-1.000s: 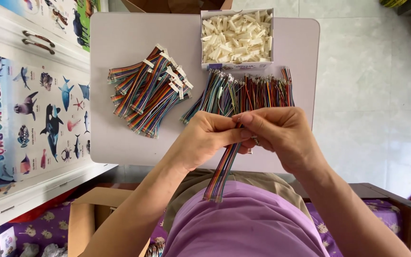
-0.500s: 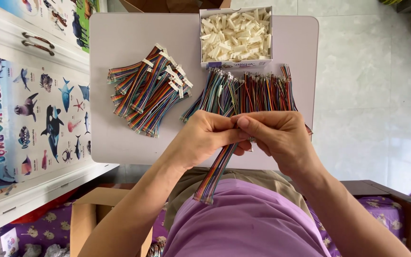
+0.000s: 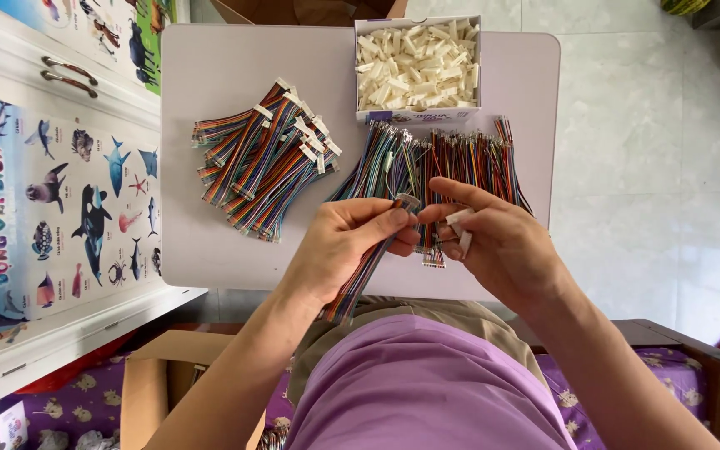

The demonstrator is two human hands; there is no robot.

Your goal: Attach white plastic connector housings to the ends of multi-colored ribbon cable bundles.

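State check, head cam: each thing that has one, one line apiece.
Left hand: gripping a rainbow ribbon cable.
Right hand: pinching a white connector.
Connector box: open, nearly full.
Finished cable pile: fanned, white connectors fitted.
Loose cable pile: bare ends.

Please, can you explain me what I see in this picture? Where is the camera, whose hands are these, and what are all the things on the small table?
The camera sits on the person's head and looks down, so both hands are that person's own. The left hand holds a flat rainbow-coloured ribbon cable that hangs down toward the lap. The right hand holds a small white plastic connector close to the cable's end. On the pale table lie a pile of cables with white ends, a row of loose cables, and an open box of white connectors.
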